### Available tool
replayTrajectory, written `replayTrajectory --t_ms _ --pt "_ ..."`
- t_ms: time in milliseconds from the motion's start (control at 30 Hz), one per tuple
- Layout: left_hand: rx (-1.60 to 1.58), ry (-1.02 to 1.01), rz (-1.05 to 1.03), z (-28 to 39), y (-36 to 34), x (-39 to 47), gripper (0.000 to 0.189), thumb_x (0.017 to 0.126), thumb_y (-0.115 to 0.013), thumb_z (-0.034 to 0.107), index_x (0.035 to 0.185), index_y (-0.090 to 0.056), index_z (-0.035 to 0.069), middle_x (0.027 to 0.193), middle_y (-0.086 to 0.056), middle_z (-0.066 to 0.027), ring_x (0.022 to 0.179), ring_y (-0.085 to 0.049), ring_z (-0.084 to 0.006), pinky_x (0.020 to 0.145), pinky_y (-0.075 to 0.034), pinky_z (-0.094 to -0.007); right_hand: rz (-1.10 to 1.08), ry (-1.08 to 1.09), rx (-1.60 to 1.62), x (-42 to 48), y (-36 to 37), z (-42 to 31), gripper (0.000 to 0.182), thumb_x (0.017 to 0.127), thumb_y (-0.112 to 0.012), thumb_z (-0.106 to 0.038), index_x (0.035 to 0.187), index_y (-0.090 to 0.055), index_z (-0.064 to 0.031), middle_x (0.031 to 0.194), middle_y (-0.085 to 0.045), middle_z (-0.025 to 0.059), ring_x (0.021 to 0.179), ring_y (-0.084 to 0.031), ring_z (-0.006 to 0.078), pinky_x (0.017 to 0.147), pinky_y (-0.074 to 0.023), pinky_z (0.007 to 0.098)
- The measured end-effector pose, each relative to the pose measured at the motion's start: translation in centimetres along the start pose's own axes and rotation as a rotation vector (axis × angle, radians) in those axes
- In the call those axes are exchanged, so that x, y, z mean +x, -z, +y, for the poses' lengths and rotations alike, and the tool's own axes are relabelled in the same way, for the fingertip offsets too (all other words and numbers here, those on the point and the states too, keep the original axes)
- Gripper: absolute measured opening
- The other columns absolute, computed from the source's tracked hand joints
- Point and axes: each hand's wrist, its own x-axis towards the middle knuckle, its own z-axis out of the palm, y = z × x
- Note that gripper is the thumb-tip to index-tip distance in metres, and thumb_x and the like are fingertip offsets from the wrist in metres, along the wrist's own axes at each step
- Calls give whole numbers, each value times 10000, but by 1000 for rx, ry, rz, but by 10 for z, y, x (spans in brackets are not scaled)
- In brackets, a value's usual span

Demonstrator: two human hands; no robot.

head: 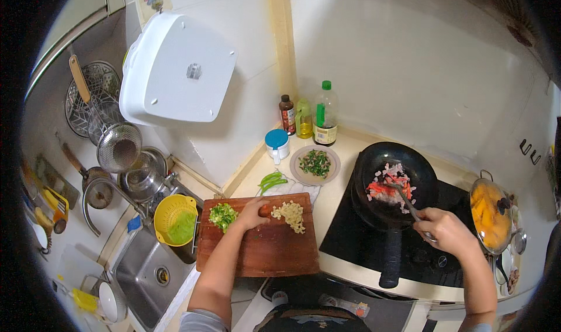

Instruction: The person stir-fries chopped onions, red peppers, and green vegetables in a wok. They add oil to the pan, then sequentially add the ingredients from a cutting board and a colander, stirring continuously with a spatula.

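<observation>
My left hand rests on a wooden cutting board, its thumb and fingers apart around a small orange-red heap of chopped food. Chopped green pieces lie left of that hand, and minced pale pieces, perhaps garlic, lie to its right. In my right hand is the handle of a metal cooking utensil. Its working end dips among pink-white pieces and red strips in a black wok. The wok sits on a black glass cooktop, its handle towards me.
Behind the board are green chillies, a plate of chopped greens, a blue-lidded jar and several bottles. A yellow colander stands by the sink. A glass-lidded pan stands right of the cooktop.
</observation>
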Motion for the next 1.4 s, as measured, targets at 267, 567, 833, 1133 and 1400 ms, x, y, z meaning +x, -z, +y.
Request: replayTrajectory --t_ms 267,567,833,1133,1400 --pt "138 50 3 -5 -8 -2 209 627 -637 55 808 -533 60 885 -520 -148 854 -526 -328 729 -451 -390 -5 -78 96 0 30 -20 145 648 -632 -39 793 -618 -39 907 -602 147 791 -603 298 672 -504 364" --pt "166 216 -65 9 -2 15 263 619 -652 58 831 -496 64 841 -575 -156 860 -550 -334 734 -448 -411 16 -40 52 1 6 -2 214 640 -621 -10 850 -619 -57 911 -592 141 828 -592 310 698 -499 376" --pt "80 144 82 -12 2 6 213 612 -627 43 807 -542 38 685 -606 -131 687 -605 -293 637 -478 -368 -58 -51 91 5 32 -12 167 643 -635 -38 808 -610 -43 901 -600 131 769 -602 307 670 -506 372" --pt "271 123 -113 4 11 21 196 622 -651 41 793 -556 56 913 -571 -176 850 -563 -341 726 -465 -412 54 48 98 6 6 7 177 655 -630 -23 830 -606 -36 920 -587 144 805 -592 307 702 -500 361" --pt "285 72 -118 -13 14 14 170 587 -670 26 701 -546 46 831 -565 -164 817 -563 -328 714 -465 -384 -8 10 256 23 37 -19 87 700 -608 -47 778 -588 -12 800 -589 152 726 -591 324 654 -494 389"
